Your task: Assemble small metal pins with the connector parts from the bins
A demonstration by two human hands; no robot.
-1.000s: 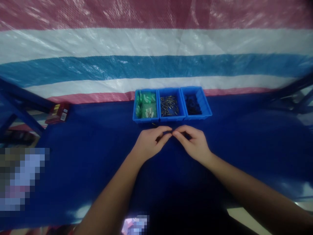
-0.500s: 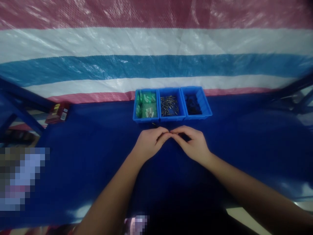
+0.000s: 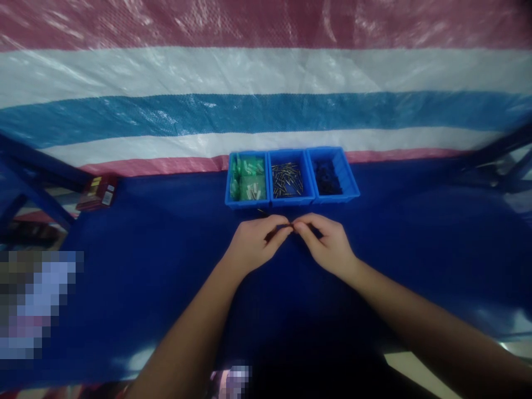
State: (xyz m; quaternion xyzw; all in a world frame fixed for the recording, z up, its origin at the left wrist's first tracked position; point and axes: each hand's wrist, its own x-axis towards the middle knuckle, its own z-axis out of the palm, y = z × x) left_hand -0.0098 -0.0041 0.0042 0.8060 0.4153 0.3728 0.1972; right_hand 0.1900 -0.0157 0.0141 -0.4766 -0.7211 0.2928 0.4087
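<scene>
My left hand (image 3: pixel 258 238) and my right hand (image 3: pixel 325 237) meet at their fingertips over the blue table, just in front of the bins. Each is closed in a pinch, thumb against fingers. Between the two pinches shows a tiny dark piece, too small to name. A thin dark tip (image 3: pixel 262 212) sticks out behind my left hand; I cannot tell whether it is held or lies on the table. The nearest bin, a blue middle one (image 3: pixel 312 198), contains several slim metallic pin-like parts (image 3: pixel 286 178).
The left blue bin (image 3: pixel 228 195) has green bags and small pale pieces (image 3: pixel 253 191). Dark parts (image 3: pixel 327 178) fill the right bin (image 3: pixel 353 185). A dark red box (image 3: pixel 97 192) sits at the table's left. Striped sheeting (image 3: pixel 266 111) hangs behind the blue table (image 3: pixel 166 238).
My fingertips have shifted slightly: the right thumb has drawn up towards its fingers, and a sliver of a dark piece now shows between the hands. The bins stay put.
</scene>
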